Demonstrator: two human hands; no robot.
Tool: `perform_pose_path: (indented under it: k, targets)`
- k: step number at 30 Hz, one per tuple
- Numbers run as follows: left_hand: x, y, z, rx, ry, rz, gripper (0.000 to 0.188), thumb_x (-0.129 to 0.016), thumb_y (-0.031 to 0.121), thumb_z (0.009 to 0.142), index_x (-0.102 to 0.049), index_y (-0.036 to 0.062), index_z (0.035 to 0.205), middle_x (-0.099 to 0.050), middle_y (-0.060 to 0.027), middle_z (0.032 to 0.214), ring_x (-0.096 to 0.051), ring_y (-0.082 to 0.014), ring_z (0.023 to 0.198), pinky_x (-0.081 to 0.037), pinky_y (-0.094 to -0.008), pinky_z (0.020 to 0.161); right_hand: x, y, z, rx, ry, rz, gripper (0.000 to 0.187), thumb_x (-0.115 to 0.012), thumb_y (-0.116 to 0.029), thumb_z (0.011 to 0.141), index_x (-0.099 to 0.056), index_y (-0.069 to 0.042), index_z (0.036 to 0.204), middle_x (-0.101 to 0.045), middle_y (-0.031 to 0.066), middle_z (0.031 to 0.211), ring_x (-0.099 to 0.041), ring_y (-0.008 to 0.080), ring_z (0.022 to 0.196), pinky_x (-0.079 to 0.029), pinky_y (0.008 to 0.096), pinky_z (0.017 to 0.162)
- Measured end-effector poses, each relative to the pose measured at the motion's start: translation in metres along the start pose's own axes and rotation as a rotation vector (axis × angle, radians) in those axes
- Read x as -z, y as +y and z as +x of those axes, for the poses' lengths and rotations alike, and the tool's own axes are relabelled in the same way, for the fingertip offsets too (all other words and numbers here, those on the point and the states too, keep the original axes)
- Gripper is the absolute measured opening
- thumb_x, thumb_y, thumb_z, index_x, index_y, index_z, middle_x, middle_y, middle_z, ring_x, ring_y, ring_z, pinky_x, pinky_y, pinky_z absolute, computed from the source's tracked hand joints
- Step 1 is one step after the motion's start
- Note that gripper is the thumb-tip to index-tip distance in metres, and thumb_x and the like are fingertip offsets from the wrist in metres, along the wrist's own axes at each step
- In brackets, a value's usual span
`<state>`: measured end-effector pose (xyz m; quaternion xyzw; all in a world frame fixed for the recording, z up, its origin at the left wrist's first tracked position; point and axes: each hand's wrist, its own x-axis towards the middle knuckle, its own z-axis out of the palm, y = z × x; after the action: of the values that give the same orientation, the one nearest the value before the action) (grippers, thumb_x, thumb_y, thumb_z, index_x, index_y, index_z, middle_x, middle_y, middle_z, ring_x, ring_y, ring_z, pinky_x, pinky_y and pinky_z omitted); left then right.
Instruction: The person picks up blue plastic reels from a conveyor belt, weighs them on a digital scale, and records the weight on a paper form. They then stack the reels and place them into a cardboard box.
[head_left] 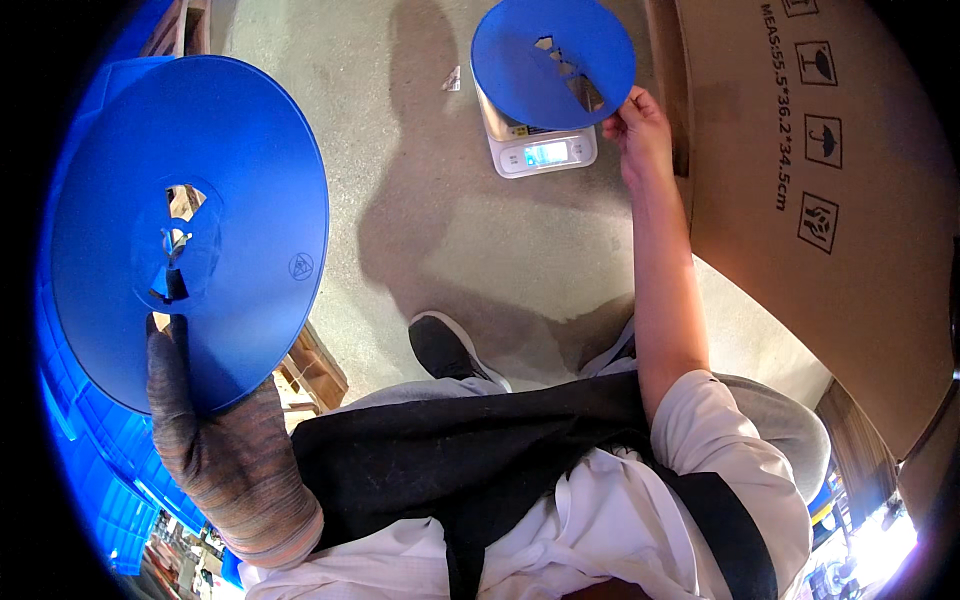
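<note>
On my left is a large round blue plastic reel disc (255, 150) with cut-outs at its centre. My left hand (172, 375), in a brown-grey knit covering, grips it at the lower part, with fingertips by the central cut-outs; the rest of the fingers are behind the disc. A second blue reel disc (510, 70) is over the white digital scale (507, 162) at the far middle. My bare right hand (643, 130) pinches this disc's near right rim. Most of the scale's top is hidden under the disc, while its lit display faces me. Whether the disc rests fully on the scale, I cannot tell.
A tall cardboard box (740, 120) stands close on the right. Blue stacked pieces (75, 415) fill the left edge, with a wooden pallet part (320, 370) beside them. My shoe (445, 345) is on the concrete floor (330, 60). A small scrap (452, 78) lies near the scale.
</note>
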<state>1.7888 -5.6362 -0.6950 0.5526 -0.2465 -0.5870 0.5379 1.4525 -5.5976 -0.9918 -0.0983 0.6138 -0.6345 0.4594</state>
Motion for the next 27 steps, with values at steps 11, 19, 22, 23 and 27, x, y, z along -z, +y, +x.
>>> perform_pose_path:
  k: [11, 19, 22, 23, 27]
  targets:
    - [0.001, -0.002, 0.000, -0.035, -0.043, 0.078, 0.037, -0.059, 0.011, 0.087, -0.055, -0.0025, 0.121, -0.046, -0.0203, 0.133, -0.047, -0.0318, 0.123, -0.034, -0.0515, 0.106, 0.002, 0.015, 0.001, -0.024, 0.042, 0.003, 0.007, -0.052, -0.010, 0.092, -0.058, -0.008, 0.095, -0.058, -0.0001, 0.069, -0.052, 0.0077, 0.054, -0.042, 0.0224, 0.048]
    - [-0.004, -0.002, -0.002, -0.072, 0.001, 0.180, 0.034, -0.059, 0.011, 0.087, -0.058, 0.0013, 0.119, -0.046, -0.0190, 0.134, -0.047, -0.0318, 0.123, -0.036, -0.0511, 0.105, -0.010, 0.021, 0.006, -0.085, 0.058, -0.211, 0.014, -0.051, -0.010, 0.092, -0.059, -0.006, 0.103, -0.062, 0.0006, 0.076, -0.055, 0.0079, 0.058, -0.046, 0.0223, 0.053]
    - [-0.006, -0.003, -0.002, -0.101, 0.011, 0.225, 0.037, -0.059, 0.013, 0.087, -0.055, -0.0014, 0.121, -0.047, -0.0199, 0.133, -0.048, -0.0315, 0.122, -0.036, -0.0512, 0.105, -0.013, 0.024, 0.008, -0.089, 0.054, -0.230, 0.014, -0.052, -0.011, 0.091, -0.059, -0.006, 0.103, -0.062, 0.0019, 0.076, -0.055, 0.0082, 0.058, -0.045, 0.0227, 0.051]
    - [-0.006, -0.004, -0.002, -0.105, 0.012, 0.226, 0.038, -0.059, 0.014, 0.088, -0.054, -0.0025, 0.122, -0.047, -0.0203, 0.133, -0.048, -0.0314, 0.122, -0.036, -0.0513, 0.105, -0.013, 0.025, 0.008, -0.092, 0.081, -0.236, 0.013, -0.053, -0.011, 0.091, -0.059, -0.005, 0.101, -0.062, 0.0024, 0.076, -0.055, 0.0083, 0.057, -0.045, 0.0230, 0.051]
    - [-0.001, -0.003, 0.003, -0.040, -0.009, 0.112, 0.042, -0.061, 0.014, 0.086, -0.051, -0.0046, 0.123, -0.046, -0.0214, 0.133, -0.048, -0.0321, 0.121, -0.035, -0.0512, 0.105, -0.015, 0.023, 0.005, -0.064, 0.190, -0.275, 0.010, -0.058, -0.010, 0.088, -0.058, -0.004, 0.096, -0.061, 0.0036, 0.075, -0.055, 0.0092, 0.057, -0.045, 0.0237, 0.048]
